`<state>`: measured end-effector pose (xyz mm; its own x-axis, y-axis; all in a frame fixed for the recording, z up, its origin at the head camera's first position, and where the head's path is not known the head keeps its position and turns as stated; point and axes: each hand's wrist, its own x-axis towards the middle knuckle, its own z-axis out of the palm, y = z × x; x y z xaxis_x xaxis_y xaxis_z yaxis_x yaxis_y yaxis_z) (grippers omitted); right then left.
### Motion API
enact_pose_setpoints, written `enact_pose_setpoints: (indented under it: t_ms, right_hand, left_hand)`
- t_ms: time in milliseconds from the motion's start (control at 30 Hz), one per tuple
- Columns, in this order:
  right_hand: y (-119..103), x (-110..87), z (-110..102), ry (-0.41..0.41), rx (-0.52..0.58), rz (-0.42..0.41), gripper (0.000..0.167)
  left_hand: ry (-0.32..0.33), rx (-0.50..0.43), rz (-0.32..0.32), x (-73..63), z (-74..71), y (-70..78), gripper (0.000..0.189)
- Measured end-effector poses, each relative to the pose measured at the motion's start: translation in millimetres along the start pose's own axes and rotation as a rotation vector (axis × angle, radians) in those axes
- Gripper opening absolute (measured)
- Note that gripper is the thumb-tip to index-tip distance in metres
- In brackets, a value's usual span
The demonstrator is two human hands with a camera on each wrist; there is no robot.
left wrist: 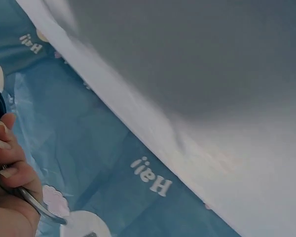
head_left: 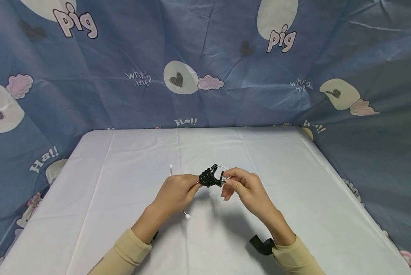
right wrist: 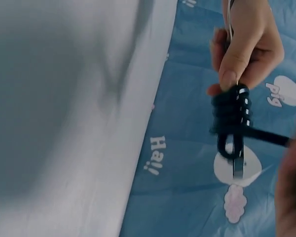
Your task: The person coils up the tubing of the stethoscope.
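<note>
A black cord (head_left: 208, 178) is wound in several tight turns around a thin metal piece, with a small loop standing out of it. My left hand (head_left: 178, 190) grips the metal rod (left wrist: 42, 207) just beside the coil; its white-tipped ends (head_left: 187, 216) stick out on either side of the hand. In the right wrist view, the left thumb (right wrist: 229, 79) lies right at the coil's edge. My right hand (head_left: 243, 189) pinches the cord's free end near a silver part (head_left: 224, 180). The cord stretches from the coil toward that hand.
Both hands are raised over a white-covered table (head_left: 123, 160). A blue printed cloth (head_left: 205, 103) hangs behind it and along the sides. Dark straps or mounts (head_left: 261, 245) sit at the wrists, and shadows fall on the tabletop.
</note>
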<state>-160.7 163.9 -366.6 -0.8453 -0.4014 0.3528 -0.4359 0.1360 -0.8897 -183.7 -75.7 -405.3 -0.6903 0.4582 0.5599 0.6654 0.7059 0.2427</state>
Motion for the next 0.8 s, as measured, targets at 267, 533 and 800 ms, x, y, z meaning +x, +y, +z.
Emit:
enact_pose_setpoints:
  t_ms: [267,533,800]
  right_hand:
    - [4,9.3,6,0.251,-0.008,0.018,0.007]
    - [13,14.5,0,0.228,0.205,0.034,0.035]
    - [16,10.0,-2,0.252,0.183,0.011,0.039]
  left_hand:
    - [0.025,0.089,0.136,-0.4,-1.3,14.7,0.016]
    - [0.019,0.106,0.167,-3.4,2.0,18.2,0.011]
    - [0.048,0.072,0.095,-6.2,3.9,19.0,0.018]
